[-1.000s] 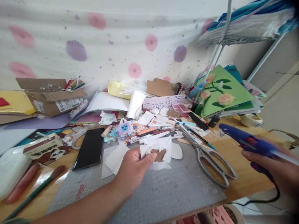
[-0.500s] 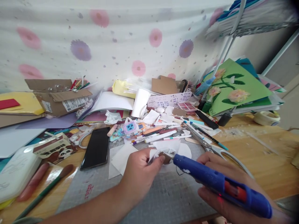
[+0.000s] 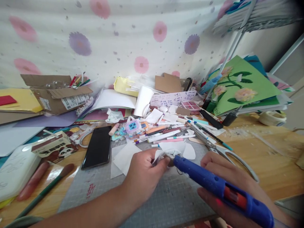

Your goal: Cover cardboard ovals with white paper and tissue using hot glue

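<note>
My right hand (image 3: pixel 234 186) is wrapped around a blue hot glue gun (image 3: pixel 211 182) whose metal nozzle points left. A pinch between the thumb and fingers of my left hand (image 3: pixel 144 174) holds a crumpled piece of white paper (image 3: pixel 160 154). The nozzle tip reaches into the folds of this paper, beside my left thumb; whether glue is coming out cannot be made out. Something brown shows under the nozzle, partly hidden. Both hands are above a grey cutting mat (image 3: pixel 95 196). White paper sheets (image 3: pixel 127 158) lie on it behind my left hand.
A black phone (image 3: pixel 97 148) lies left of the hands, with a green-handled brush (image 3: pixel 45 193) nearer me. Scissors (image 3: pixel 219 150) rest behind my right hand. Several markers (image 3: pixel 163 136) are heaped beyond the mat. A cardboard box (image 3: pixel 57 98) stands back left, green floral artwork (image 3: pixel 239 85) back right.
The glue gun has shifted slightly left and its nozzle sits a little deeper in the paper's folds. The camera view has tilted slightly. Both hands keep their hold.
</note>
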A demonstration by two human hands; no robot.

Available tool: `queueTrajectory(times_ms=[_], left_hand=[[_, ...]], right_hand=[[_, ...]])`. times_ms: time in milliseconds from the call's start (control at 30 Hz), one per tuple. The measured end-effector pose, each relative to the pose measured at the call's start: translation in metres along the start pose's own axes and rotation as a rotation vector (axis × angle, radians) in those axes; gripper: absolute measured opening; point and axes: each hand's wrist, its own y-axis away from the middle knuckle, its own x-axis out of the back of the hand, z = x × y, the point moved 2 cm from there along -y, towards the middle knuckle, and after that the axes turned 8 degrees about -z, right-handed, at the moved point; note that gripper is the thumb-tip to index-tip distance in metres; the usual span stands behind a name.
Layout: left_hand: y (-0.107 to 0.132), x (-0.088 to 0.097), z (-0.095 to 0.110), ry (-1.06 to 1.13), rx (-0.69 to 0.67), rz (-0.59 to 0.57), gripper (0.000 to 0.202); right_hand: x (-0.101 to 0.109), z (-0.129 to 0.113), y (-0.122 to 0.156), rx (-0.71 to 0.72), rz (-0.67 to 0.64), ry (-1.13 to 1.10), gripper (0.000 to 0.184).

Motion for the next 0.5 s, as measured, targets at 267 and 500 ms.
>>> queueTrajectory(times_ms=[267, 500], left_hand=[[0.0006, 0.0015, 0.0009, -0.044, 0.016, 0.033, 0.023], [-0.0003, 0.0020, 0.0005, -0.052, -0.002, 0.021, 0.022]], right_hand=[[0.0020, 0.0037, 0.0031, 0.039, 0.038, 0.006, 0.008], [0.0061, 0.0087, 0.0069, 0.035, 0.102, 0.021, 0.008]])
